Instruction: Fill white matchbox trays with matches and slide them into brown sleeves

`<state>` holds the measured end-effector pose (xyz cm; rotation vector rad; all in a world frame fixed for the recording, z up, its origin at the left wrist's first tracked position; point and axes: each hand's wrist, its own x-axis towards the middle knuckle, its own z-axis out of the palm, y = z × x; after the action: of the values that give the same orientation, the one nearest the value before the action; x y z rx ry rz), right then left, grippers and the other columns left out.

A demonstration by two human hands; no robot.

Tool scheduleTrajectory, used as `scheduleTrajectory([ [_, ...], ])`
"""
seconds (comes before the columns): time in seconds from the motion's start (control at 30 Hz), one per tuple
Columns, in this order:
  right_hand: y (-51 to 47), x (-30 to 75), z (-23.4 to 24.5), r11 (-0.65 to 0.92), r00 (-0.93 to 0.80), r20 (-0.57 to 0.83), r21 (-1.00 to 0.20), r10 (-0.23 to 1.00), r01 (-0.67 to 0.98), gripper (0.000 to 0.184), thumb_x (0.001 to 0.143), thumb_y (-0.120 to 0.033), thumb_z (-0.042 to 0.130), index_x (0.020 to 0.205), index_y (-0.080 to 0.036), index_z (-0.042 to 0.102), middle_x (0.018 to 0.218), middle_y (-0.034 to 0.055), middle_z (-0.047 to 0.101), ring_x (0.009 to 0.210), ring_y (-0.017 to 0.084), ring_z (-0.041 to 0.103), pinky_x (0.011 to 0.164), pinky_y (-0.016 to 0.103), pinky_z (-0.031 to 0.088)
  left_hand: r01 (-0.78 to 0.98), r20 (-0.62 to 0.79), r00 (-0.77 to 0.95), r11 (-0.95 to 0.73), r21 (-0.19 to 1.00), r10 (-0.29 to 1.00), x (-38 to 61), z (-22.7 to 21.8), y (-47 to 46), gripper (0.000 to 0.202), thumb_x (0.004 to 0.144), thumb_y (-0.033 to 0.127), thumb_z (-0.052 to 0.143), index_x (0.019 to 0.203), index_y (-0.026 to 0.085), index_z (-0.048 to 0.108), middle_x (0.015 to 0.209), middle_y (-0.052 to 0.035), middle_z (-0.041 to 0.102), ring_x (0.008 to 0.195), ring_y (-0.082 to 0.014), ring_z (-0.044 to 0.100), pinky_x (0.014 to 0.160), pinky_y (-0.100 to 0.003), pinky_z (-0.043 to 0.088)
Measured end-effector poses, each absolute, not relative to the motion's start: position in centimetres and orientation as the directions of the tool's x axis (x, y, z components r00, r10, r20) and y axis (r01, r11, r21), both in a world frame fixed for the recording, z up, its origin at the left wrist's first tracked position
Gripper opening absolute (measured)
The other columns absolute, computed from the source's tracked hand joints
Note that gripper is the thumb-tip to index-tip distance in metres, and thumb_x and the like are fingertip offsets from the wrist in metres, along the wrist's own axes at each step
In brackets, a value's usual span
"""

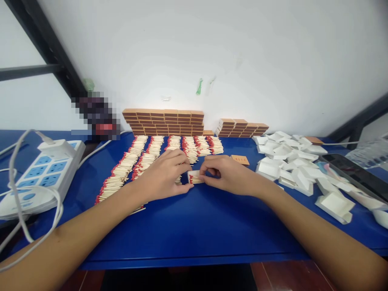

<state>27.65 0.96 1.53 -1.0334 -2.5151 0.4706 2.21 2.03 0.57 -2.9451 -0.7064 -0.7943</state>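
My left hand (pixel 166 173) and my right hand (pixel 226 174) meet at the middle of the blue table (pixel 197 230). Between them sits a small white matchbox tray (pixel 194 177) with red-tipped matches in it. Both hands have their fingers curled and pinched on this tray, the left from the left side, the right from the right. Long rows of loose red-tipped matches (pixel 142 159) lie behind and to the left of my left hand. One orange matchbox sleeve (pixel 240 160) lies flat just behind my right hand.
Stacked orange-brown matchboxes (pixel 163 121) line the wall, with a lower stack (pixel 241 127) to their right. A heap of white empty trays (pixel 291 161) fills the right side, next to a dark phone (pixel 354 171). A white power strip (pixel 39 173) with cables lies at left.
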Motion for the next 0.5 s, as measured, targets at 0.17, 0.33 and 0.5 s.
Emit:
scheduleTrajectory([
  [0.17, 1.0, 27.6, 1.5, 0.667, -0.638, 0.242, -0.452, 0.731, 0.592, 0.017, 0.1, -0.032, 0.066, 0.087, -0.022, 0.072, 0.068, -0.002, 0.053, 0.064, 0.015, 0.047, 0.063, 0.03, 0.036, 0.451, 0.447, 0.773, -0.885, 0.114, 0.451, 2.0, 0.4, 2.0, 0.022, 0.095, 0.039, 0.075, 0.098, 0.018, 0.076, 0.102, -0.0083, 0.073, 0.106, -0.0277, 0.065, 0.1, -0.046, 0.054],
  [0.33, 2.7, 28.9, 1.3, 0.583, -0.483, 0.327, -0.444, 0.812, 0.68, 0.019, 0.101, -0.037, 0.065, 0.089, -0.023, 0.072, 0.069, -0.0014, 0.053, 0.064, 0.016, 0.048, 0.063, 0.031, 0.037, 0.443, 0.472, 0.753, -0.884, 0.151, 0.458, 2.4, 0.6, 1.7, 0.028, 0.095, 0.044, 0.077, 0.109, 0.02, 0.075, 0.111, -0.0094, 0.075, 0.112, -0.0287, 0.065, 0.104, -0.048, 0.053],
  [0.5, 5.1, 30.7, -0.2, 0.591, -0.464, 0.379, -0.366, 0.8, 0.719, 0.016, 0.1, -0.029, 0.061, 0.1, -0.02, 0.074, 0.08, 0.0034, 0.062, 0.072, 0.019, 0.054, 0.069, 0.032, 0.041, 0.379, 0.715, 0.489, -0.86, 0.342, 0.5, 4.2, 3.5, -4.5, 0.01, 0.104, 0.031, 0.066, 0.108, 0.024, 0.072, 0.097, -0.0028, 0.078, 0.093, -0.0205, 0.07, 0.09, -0.041, 0.059],
])
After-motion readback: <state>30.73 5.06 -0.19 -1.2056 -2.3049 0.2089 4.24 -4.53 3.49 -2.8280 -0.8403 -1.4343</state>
